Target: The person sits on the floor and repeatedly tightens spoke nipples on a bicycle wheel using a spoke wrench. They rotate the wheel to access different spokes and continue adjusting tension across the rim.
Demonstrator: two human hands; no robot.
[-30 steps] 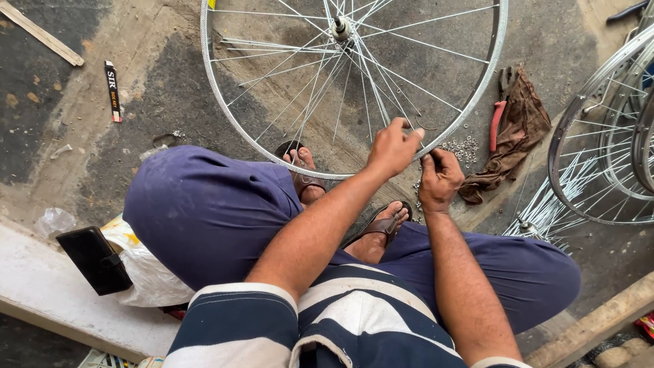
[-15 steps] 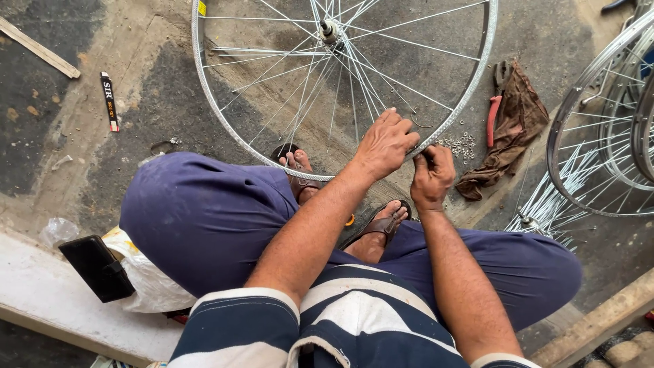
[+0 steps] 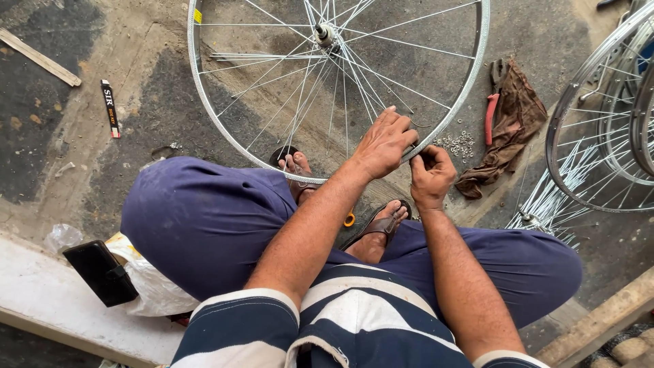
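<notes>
The person wore a short-sleeved shirt (image 3: pixel 354 327) in broad navy and white stripes, its sleeve hems ending well above the bare forearms behind the left hand (image 3: pixel 383 144) and right hand (image 3: pixel 429 176). Loose navy-blue trousers (image 3: pixel 204 225) covered both legs below the hands. Brown open sandals (image 3: pixel 378 225) sat on the feet just beneath the hands.

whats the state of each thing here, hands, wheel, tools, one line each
left hand: resting on the rim, fingers curled over it
right hand: closed at the rim's outer edge; anything in it is hidden
bicycle wheel: bare rim, no tyre, spokes fitted, tilted over the feet
pliers: lying on the brown rag, unused
brown rag: crumpled on the floor
small metal nipples: loose pile on the floor
phone: face down on the ledge
</notes>
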